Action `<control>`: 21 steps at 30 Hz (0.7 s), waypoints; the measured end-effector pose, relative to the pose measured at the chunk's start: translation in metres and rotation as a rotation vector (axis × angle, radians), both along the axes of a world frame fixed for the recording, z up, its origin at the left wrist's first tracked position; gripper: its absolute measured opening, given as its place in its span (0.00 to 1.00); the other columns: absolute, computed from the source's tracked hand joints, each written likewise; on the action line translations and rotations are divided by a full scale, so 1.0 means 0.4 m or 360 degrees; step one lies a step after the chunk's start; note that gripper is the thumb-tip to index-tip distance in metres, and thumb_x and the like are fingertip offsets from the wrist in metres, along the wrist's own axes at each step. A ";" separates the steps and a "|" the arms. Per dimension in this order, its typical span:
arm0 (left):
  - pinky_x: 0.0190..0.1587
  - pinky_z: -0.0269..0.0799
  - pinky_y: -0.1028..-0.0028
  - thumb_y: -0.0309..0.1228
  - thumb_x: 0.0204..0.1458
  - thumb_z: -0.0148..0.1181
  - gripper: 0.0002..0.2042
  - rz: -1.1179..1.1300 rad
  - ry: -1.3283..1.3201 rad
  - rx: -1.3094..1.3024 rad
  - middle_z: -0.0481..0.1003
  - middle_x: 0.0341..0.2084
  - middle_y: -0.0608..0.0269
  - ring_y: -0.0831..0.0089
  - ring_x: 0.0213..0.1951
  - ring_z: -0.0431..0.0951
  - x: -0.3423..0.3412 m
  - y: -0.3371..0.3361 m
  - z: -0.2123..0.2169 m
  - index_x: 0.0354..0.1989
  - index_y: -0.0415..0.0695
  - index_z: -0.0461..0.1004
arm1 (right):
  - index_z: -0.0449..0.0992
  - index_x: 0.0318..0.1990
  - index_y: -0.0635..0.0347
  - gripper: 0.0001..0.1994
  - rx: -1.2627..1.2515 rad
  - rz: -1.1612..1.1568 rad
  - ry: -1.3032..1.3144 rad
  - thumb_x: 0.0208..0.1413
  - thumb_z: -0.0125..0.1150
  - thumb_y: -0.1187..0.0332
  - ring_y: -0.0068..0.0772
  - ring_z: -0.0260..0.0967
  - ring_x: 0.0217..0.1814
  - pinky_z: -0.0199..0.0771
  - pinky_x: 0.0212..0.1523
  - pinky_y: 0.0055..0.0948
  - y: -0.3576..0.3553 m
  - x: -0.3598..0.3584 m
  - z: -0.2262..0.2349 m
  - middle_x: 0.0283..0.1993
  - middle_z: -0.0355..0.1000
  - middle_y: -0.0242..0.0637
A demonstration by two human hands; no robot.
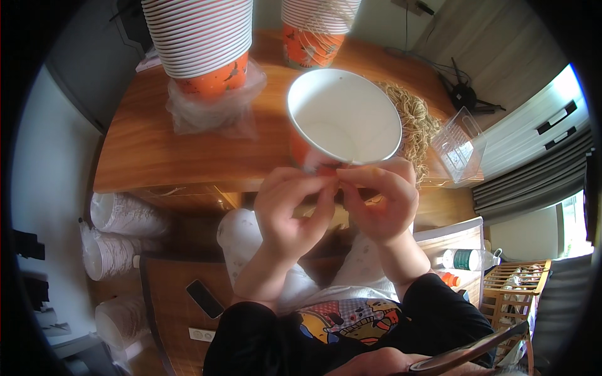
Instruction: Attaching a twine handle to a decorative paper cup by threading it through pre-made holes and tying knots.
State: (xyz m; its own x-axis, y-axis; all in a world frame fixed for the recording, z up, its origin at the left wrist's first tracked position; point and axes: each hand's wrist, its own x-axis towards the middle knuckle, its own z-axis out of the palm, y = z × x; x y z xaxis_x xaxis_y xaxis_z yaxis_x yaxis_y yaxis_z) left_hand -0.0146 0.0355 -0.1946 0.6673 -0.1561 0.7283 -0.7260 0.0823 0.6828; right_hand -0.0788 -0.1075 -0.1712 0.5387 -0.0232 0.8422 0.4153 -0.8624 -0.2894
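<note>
A large paper bucket, white inside and orange outside, stands at the table's near edge with its mouth tilted toward me. Just below its near rim, my left hand and my right hand meet, thumbs and forefingers pinched together. Whatever small thing lies between the fingertips is too hidden to name. Beside the bucket, on its right, is a heap of tan twine.
Two tall stacks of nested paper buckets stand at the back; crumpled clear plastic surrounds the left one. A clear plastic tray sits at the right edge. Bagged stacks, a phone and a bottle lie lower down.
</note>
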 end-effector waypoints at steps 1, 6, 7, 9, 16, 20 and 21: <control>0.33 0.69 0.75 0.17 0.43 0.64 0.06 -0.0011 -0.0004 0.0004 0.77 0.23 0.61 0.70 0.29 0.75 0.000 0.001 -0.001 0.31 0.38 0.80 | 0.74 0.46 0.56 0.23 0.0009 -0.0008 -0.0010 0.38 0.72 0.79 0.26 0.70 0.36 0.65 0.39 0.27 0.002 0.001 0.001 0.35 0.78 0.26; 0.32 0.69 0.75 0.17 0.43 0.64 0.06 -0.0029 0.0035 -0.0019 0.77 0.24 0.61 0.70 0.29 0.75 -0.002 -0.003 -0.004 0.31 0.38 0.80 | 0.79 0.42 0.54 0.20 -0.0015 -0.0098 0.0055 0.37 0.72 0.78 0.25 0.71 0.36 0.65 0.39 0.26 0.007 -0.005 0.009 0.35 0.77 0.25; 0.32 0.69 0.75 0.17 0.43 0.64 0.06 -0.0022 0.0007 -0.0002 0.77 0.24 0.61 0.70 0.28 0.75 -0.002 -0.003 -0.005 0.31 0.38 0.80 | 0.80 0.41 0.54 0.19 -0.0012 -0.0099 0.0037 0.37 0.72 0.78 0.25 0.71 0.36 0.65 0.39 0.26 0.007 -0.005 0.007 0.35 0.76 0.24; 0.32 0.69 0.75 0.17 0.43 0.64 0.06 -0.0013 -0.0021 0.0018 0.77 0.24 0.61 0.70 0.28 0.75 -0.002 -0.002 -0.004 0.30 0.38 0.80 | 0.80 0.40 0.54 0.18 -0.0005 -0.0099 0.0019 0.38 0.72 0.78 0.25 0.71 0.37 0.65 0.39 0.25 0.008 -0.005 0.006 0.35 0.76 0.24; 0.31 0.69 0.72 0.17 0.39 0.65 0.07 0.0143 -0.0192 0.0088 0.77 0.22 0.62 0.66 0.27 0.75 -0.001 -0.005 0.003 0.28 0.40 0.79 | 0.78 0.43 0.56 0.20 -0.0126 -0.0106 -0.0023 0.38 0.72 0.77 0.24 0.72 0.37 0.64 0.39 0.26 0.011 -0.006 0.017 0.38 0.77 0.25; 0.31 0.70 0.71 0.17 0.38 0.65 0.08 0.0217 -0.0307 0.0172 0.77 0.22 0.64 0.65 0.27 0.75 -0.005 -0.012 0.004 0.28 0.41 0.78 | 0.78 0.42 0.55 0.19 -0.0050 -0.0125 -0.0025 0.38 0.71 0.78 0.25 0.71 0.37 0.64 0.39 0.26 0.011 -0.009 0.006 0.37 0.77 0.24; 0.31 0.70 0.71 0.17 0.38 0.65 0.08 0.0211 -0.0308 0.0172 0.77 0.22 0.64 0.65 0.27 0.75 -0.006 -0.015 0.003 0.28 0.41 0.78 | 0.78 0.42 0.55 0.19 -0.0050 -0.0131 -0.0025 0.38 0.71 0.78 0.25 0.71 0.37 0.64 0.39 0.26 0.009 -0.012 0.005 0.37 0.77 0.24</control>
